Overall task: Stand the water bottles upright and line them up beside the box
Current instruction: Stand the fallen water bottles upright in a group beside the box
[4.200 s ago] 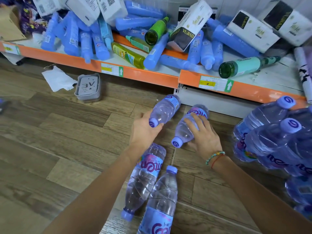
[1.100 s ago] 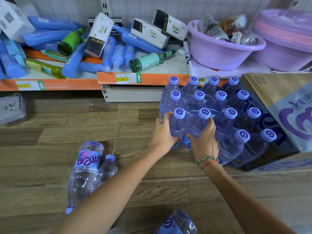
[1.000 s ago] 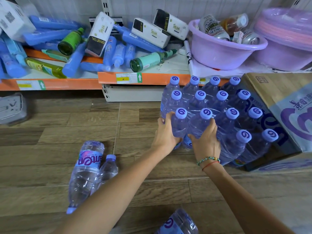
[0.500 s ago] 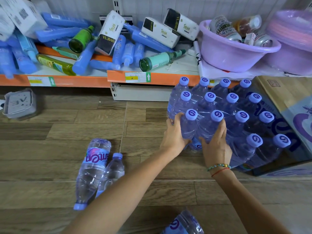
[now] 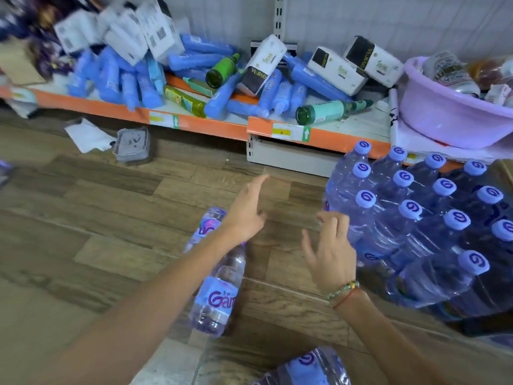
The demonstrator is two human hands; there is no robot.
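In the head view, both hands are empty. The left hand hovers with fingers spread over the wooden floor, partly covering two water bottles lying on their sides. The right hand is also spread open, just beside the block of upright bottles that stands against the box. Another lying bottle pokes in at the bottom edge.

The lying bottles look full, so each is probably fairly heavy. Their thin clear walls likely give under a squeeze, and the smooth plastic may slip. A grasp round the labelled middle or the stiffer shoulder under the cap seems safest for tipping one upright.
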